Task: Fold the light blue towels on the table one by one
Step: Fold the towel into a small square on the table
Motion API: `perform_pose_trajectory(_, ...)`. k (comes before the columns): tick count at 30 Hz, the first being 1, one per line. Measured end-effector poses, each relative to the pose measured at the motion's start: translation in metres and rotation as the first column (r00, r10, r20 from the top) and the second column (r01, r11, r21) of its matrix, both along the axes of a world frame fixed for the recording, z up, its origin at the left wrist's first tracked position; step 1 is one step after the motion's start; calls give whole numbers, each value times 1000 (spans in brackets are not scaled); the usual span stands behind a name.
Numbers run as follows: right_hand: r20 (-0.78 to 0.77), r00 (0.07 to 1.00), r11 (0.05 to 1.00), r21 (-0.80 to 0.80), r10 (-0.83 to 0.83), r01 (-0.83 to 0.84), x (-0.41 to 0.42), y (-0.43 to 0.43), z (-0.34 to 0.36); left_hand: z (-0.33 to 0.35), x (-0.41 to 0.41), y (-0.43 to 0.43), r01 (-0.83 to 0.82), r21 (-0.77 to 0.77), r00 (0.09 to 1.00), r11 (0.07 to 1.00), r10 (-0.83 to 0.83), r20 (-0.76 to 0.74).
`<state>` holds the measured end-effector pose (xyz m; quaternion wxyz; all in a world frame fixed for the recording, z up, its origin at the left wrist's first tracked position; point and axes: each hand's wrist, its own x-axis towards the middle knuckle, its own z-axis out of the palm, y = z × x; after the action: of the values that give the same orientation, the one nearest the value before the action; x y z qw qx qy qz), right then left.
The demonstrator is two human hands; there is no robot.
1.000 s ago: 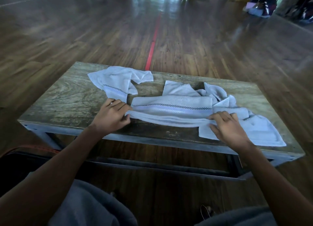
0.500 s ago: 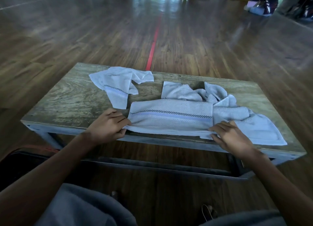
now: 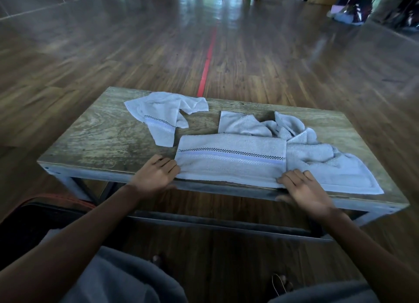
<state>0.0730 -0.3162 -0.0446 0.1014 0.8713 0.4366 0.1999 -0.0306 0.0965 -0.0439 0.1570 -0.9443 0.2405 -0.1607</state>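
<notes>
The towel point(image 3: 231, 164) is lying flat along the near edge of the counter point(image 3: 102, 139), its long axis running left to right across the person's body, with the checked band point(image 3: 231, 152) running the same way. The left hand point(image 3: 156, 175) is sitting at the towel's near left corner and the right hand point(image 3: 301, 187) at its near right corner, so each hand is holding the end on its own side and neither is nearer than the other. The fingers of both hands are curling over the near hem and seem to be pinching it against the thumbs. The thumbs are mostly hidden and the right hand is blurred, so the grip there is less certain.

Judging from this, the towel is spreading away from the hands towards the far side of the counter. Any fold from here is probably going to carry the near hem forward over the band, or bring one short end across to the other.

The towel's right end is lying against a rumpled heap point(image 3: 317, 157) of the same cloth, which is reaching round behind it. Whether that heap is one towel or more is hard to tell. A second towel point(image 3: 163, 119) is lying crumpled at the far left, just apart from the first. No basket or box is showing on the counter.
</notes>
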Motion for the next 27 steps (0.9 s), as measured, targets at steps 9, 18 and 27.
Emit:
perform_pose_trajectory(9,45,996,997,14,75,-76,1,-1,15,24,-1,7,29,-119,1000,992,-29,7)
perform_pose_trajectory(18,32,989,989,-31,-143,144,48,20,176,172,44,12,-185,-278,977,942,208,53)
perform_pose_trajectory(27,-598,790,935,183,-139,303,52,22,312,271,45,18,-348,-687,927,638,123,-355)
